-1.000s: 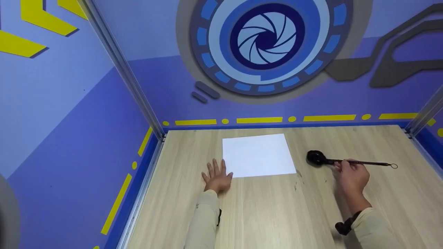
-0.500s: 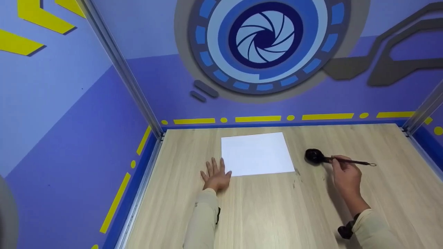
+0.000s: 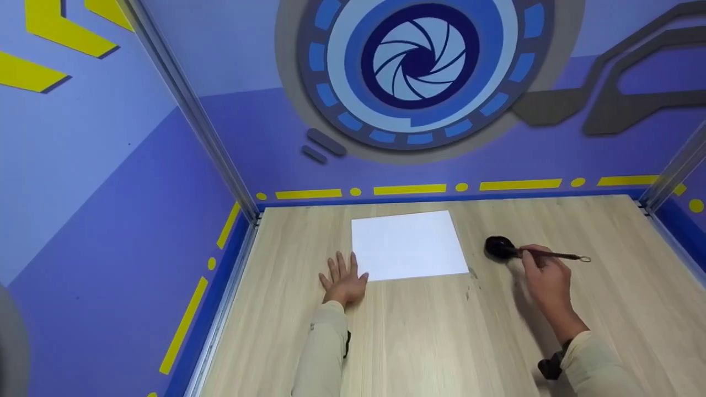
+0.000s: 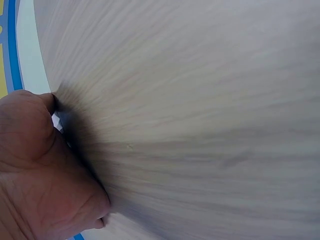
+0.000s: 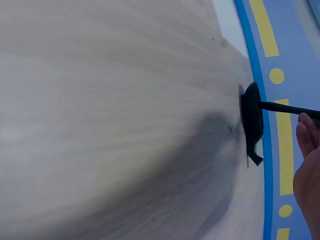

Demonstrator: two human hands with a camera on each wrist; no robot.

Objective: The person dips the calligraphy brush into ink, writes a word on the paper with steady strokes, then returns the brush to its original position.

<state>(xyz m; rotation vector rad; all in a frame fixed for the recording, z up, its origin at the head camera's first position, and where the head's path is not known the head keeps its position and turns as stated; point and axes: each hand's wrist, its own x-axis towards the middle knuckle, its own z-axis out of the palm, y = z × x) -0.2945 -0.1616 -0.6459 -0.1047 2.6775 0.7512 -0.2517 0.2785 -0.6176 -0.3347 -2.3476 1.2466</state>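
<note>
My left hand lies with its fingers spread on the wooden table, its forefinger and thumb at the lower left corner of a white sheet of paper. To the paper's right, my right hand pinches a dark, thin-handled calligraphy brush with a small loop at its end. The brush slants up from a small black dish, and its tip is hidden there. In the right wrist view the dish sits on the table, the brush handle rising from it into my fingers.
The wooden table meets a blue and purple back wall with yellow marks. Metal corner posts edge the left side. Dark stains mark the tabletop near the paper. A black wrist strap circles my right wrist.
My right hand has shifted slightly left and up, and the brush's looped end has come left as the handle tilts up. My left hand, the paper and the dish have stayed put.
</note>
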